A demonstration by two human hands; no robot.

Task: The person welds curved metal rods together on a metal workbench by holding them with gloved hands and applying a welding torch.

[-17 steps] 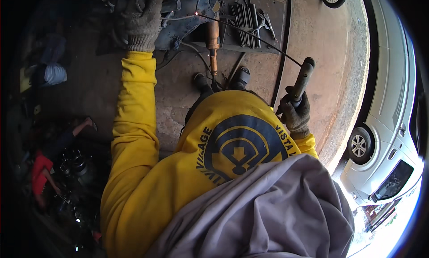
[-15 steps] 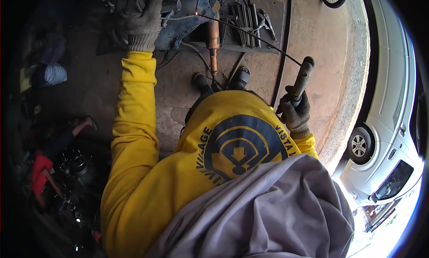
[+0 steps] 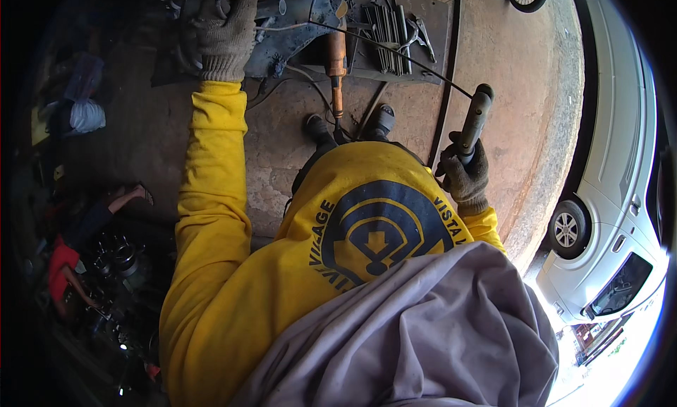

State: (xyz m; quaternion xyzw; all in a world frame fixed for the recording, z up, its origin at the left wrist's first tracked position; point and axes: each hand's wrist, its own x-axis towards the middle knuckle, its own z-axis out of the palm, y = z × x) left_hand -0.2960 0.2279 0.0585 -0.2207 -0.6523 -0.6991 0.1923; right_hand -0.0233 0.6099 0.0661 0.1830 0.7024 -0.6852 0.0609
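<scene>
My right hand (image 3: 466,173), in a dark knit glove, grips a welding electrode holder (image 3: 477,121) at the right. From its head a long thin welding rod (image 3: 395,52) runs up and left, its tip at or just above a bluish-grey metal piece (image 3: 300,40) on the low worktable (image 3: 430,9). My left hand (image 3: 227,40), in a grey knit glove, reaches to the table's far left. Its fingers curl at dark, curved metal parts; what they grip is hidden. An orange angle grinder (image 3: 336,62) lies between the hands, over the table's near edge.
Several welding rods (image 3: 384,40) and locking pliers (image 3: 422,40) lie on the table's right. Cables (image 3: 310,81) trail over the near edge by my feet (image 3: 381,121). A person in red (image 3: 62,273) is low at the left, near dark machine parts (image 3: 123,259). A silver vehicle (image 3: 606,195) stands right.
The bright glow at the rod's tip is gone. My right hand and the electrode holder have shifted slightly upward. My left hand stays in place. The person in red has shifted a little.
</scene>
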